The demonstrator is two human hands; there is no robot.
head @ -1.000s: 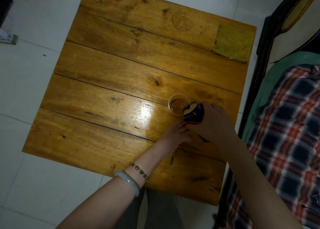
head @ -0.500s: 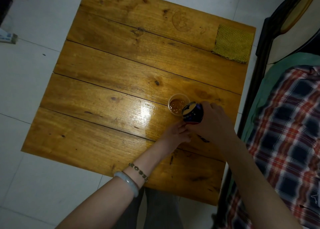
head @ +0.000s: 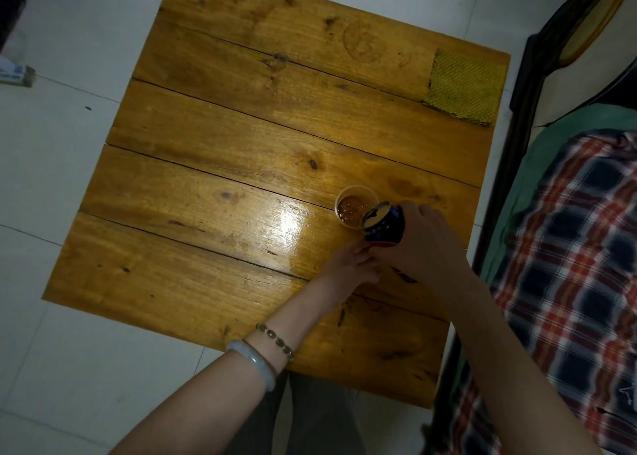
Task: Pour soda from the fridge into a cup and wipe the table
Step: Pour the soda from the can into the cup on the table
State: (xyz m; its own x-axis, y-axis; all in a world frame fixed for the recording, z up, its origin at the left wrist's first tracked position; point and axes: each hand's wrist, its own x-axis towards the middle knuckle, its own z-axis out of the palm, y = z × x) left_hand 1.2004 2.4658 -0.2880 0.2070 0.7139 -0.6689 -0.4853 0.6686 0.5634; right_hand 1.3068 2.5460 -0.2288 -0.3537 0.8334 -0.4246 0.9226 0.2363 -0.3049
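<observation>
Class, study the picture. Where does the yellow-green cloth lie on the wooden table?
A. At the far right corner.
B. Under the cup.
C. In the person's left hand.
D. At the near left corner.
A: the cloth lies flat at the far right corner of the table, well apart from the cup and the can.

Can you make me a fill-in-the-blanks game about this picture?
The right hand tilts a dark blue soda ____ over the small pale round cup. The cup holds bubbly ____ liquid. The yellow-green woven cloth lies on the wooden plank table's far ____ corner.
Missing: can, brown, right.
</observation>
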